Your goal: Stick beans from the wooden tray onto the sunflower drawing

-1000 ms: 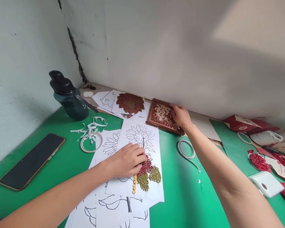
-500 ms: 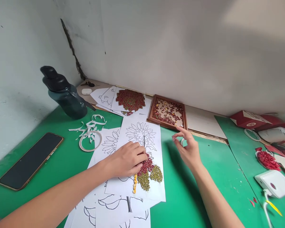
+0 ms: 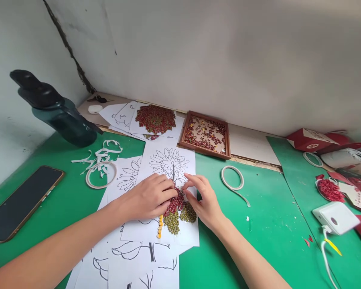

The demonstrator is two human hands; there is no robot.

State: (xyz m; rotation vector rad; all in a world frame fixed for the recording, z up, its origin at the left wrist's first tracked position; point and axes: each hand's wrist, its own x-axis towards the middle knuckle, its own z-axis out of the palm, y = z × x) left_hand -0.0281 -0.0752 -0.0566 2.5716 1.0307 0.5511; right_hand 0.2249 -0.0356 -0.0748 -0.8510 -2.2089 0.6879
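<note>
Left hand loosely curled at red beans, my right hand part-spread; can't tell if either grips anything. Slipping thumb could scatter green beans.

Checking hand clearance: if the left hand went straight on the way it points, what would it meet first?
Probably the right hand, just ahead of the left hand. Depth is unclear, so it might pass over or under instead.

Soft light blurs shadows on the tabletop; edges look stretched.
</note>
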